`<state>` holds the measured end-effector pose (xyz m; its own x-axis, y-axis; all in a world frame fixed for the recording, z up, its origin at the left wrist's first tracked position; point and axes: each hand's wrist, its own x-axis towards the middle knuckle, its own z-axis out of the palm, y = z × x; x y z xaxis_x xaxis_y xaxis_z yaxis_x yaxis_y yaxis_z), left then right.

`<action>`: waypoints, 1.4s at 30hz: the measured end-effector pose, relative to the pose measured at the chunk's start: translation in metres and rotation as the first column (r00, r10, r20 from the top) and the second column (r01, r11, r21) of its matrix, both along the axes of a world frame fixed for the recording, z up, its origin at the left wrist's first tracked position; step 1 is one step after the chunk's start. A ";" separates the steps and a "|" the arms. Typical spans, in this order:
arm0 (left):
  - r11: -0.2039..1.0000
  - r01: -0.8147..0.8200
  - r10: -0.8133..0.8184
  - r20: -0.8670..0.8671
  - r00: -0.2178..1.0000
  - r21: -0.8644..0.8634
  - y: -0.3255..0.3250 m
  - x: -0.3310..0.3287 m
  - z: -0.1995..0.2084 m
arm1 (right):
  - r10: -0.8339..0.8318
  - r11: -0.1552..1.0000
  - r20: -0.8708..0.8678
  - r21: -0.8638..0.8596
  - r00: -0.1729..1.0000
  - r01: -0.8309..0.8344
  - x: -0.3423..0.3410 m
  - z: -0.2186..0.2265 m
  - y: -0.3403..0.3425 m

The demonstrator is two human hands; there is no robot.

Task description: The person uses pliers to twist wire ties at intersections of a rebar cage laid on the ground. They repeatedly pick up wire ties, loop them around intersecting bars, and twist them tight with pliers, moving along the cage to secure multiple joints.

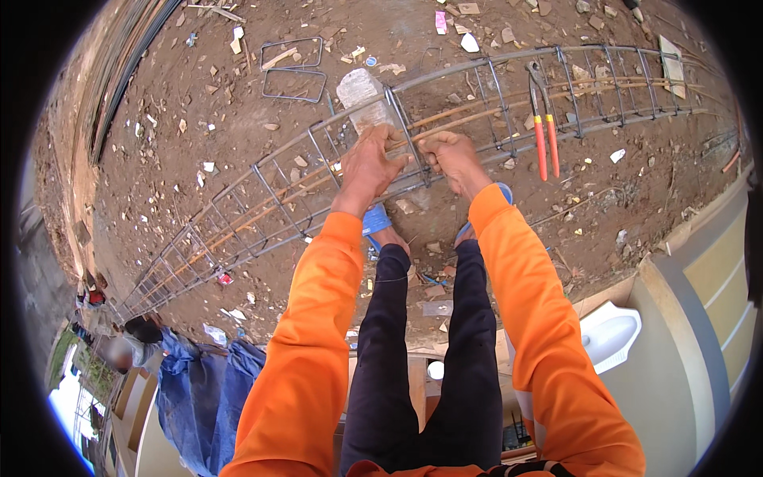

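Observation:
A long rebar cage (579, 127) of dark bars and square stirrups lies across the ground before me, with thinner rusty bars (469, 111) running inside it. Both hands meet at one stirrup (397, 110) near the middle. On its left side my left hand (369, 168) is closed, fingers curled down at the bars and thumb pointing right. My right hand (455, 161) pinches close to the stirrup's right side. Whatever either hand grips is too small or hidden to make out. Nippers with red and yellow handles (540, 147) rest across the cage to the right.
A pale stone block (359, 89) sits under the cage. Loose wire stirrups (294, 98) lie beyond it. Long bars (127, 87) are bundled at far left. A blue tarpaulin (199, 389) hangs lower left, near a person (143, 330). A white ceramic pan (612, 334) stands lower right.

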<state>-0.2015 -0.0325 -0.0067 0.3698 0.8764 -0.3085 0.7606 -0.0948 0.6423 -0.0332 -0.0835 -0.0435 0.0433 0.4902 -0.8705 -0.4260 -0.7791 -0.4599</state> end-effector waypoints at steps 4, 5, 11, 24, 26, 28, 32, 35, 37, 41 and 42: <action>0.954 0.262 -0.284 -0.165 0.945 -0.144 0.029 -0.006 -0.008 | -0.172 0.985 -0.183 -0.008 0.968 0.173 -0.004 -0.011 -0.004; 0.931 0.281 -0.329 -0.207 0.921 -0.233 0.033 -0.003 -0.011 | -0.211 0.977 -0.177 -0.016 0.961 0.211 -0.007 -0.010 -0.003; 0.840 0.058 -0.183 -0.181 0.966 -0.540 0.025 0.005 -0.034 | -0.310 0.950 -0.206 -0.029 0.928 0.311 -0.010 -0.002 0.006; 0.289 -0.419 0.444 -0.267 0.855 -0.861 0.062 0.025 -0.039 | -0.159 0.987 0.088 0.019 0.983 0.158 -0.025 0.005 0.006; 0.326 -0.432 0.460 -0.258 0.850 -0.841 0.060 0.022 -0.039 | -0.112 0.994 0.152 0.036 0.982 0.108 -0.028 0.005 0.004; 0.401 -0.397 0.417 -0.222 0.882 -0.825 0.059 0.019 -0.035 | -0.100 0.993 0.147 0.076 0.984 0.089 -0.026 0.012 -0.009; 0.486 -0.393 0.374 -0.221 0.901 -0.781 0.059 0.029 -0.027 | 0.257 0.949 0.317 0.095 0.913 -0.300 -0.010 0.005 -0.016; 0.434 -0.462 0.516 -0.208 0.831 -0.774 0.057 0.021 -0.040 | 0.448 0.870 0.292 0.073 0.845 -0.487 -0.008 0.010 0.000; 0.407 -0.494 0.601 -0.182 0.778 -0.768 0.053 0.027 -0.039 | 0.476 0.806 0.420 0.144 0.773 -0.575 -0.002 0.010 -0.003; 0.445 -0.484 0.525 -0.219 0.822 -0.753 0.057 0.034 -0.026 | 0.531 0.661 0.615 0.131 0.584 -0.739 0.004 0.012 -0.005; 0.465 -0.482 0.500 -0.229 0.835 -0.743 0.057 0.032 -0.025 | 0.555 0.636 0.637 0.090 0.536 -0.766 0.000 0.019 -0.001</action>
<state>-0.1696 0.0249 -0.0320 -0.0318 0.3664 -0.9299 0.5110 0.8056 0.2999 -0.0328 -0.0850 -0.0243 -0.0430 0.8027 -0.5949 0.5321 -0.4856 -0.6936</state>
